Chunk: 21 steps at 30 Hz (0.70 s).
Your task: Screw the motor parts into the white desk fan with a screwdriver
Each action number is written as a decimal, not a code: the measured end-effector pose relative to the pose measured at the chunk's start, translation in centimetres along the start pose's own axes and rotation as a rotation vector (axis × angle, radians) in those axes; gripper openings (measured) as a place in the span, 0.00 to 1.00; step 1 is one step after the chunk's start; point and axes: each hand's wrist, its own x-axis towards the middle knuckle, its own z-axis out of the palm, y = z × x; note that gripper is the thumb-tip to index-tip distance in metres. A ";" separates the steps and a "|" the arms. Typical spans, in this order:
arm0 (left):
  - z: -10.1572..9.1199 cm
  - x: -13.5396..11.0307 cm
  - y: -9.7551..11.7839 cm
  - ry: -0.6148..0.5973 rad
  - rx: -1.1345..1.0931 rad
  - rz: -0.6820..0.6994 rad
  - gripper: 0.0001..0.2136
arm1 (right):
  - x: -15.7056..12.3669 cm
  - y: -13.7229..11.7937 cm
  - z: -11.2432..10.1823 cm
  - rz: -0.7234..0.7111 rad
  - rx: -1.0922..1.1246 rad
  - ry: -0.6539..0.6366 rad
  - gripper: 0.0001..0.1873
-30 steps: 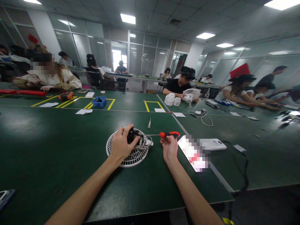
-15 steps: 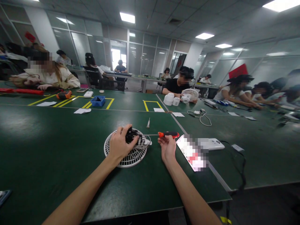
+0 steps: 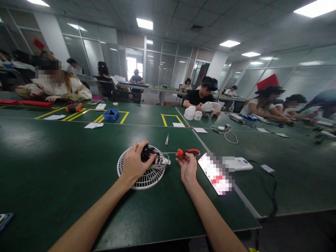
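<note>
A round white fan grille [image 3: 147, 178] lies flat on the green table [image 3: 65, 168] in front of me. My left hand [image 3: 135, 162] rests on it, fingers closed around a black motor part [image 3: 147, 153] with white wires at the grille's middle. My right hand [image 3: 187, 166] holds a red-and-black-handled screwdriver [image 3: 188, 152] sideways, its thin shaft pointing left at the motor part. A small loose screwdriver bit [image 3: 166, 139] lies on the table just beyond the grille.
A phone [image 3: 215, 172] and a white power bank [image 3: 237, 163] with a black cable lie right of my right hand. Farther off are a blue tray [image 3: 111, 114], paper slips, white fan parts [image 3: 193, 112] and a coiled cable [image 3: 228, 132]. Several people work at tables around.
My hands have hardly shifted and keep the same grips. The person opposite has lowered the fan grille held earlier. The view has drifted slightly.
</note>
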 end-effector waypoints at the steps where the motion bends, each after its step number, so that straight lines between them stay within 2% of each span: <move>1: 0.0 0.0 0.0 0.000 0.001 0.001 0.24 | 0.0 0.0 -0.1 -0.005 0.000 -0.008 0.16; 4: 0.0 0.0 0.0 0.006 0.000 0.006 0.24 | 0.1 -0.1 -0.1 -0.038 -0.039 -0.006 0.18; 7: -0.1 0.0 0.1 0.007 -0.003 0.004 0.24 | 0.1 0.0 0.0 -0.075 -0.056 0.002 0.24; 10: -0.1 0.0 0.1 0.001 0.002 0.003 0.24 | -0.1 0.0 0.2 -0.047 -0.048 0.015 0.26; 14: -0.1 0.0 0.1 -0.003 0.000 0.008 0.24 | 0.0 0.1 0.1 -0.001 0.009 0.046 0.21; 17: -0.1 0.0 0.1 0.004 -0.005 0.014 0.23 | 0.1 -0.1 -0.1 0.034 0.073 0.004 0.17; 21: 0.0 0.0 0.0 0.010 -0.018 0.015 0.23 | 0.0 -0.4 0.1 0.010 0.035 0.016 0.18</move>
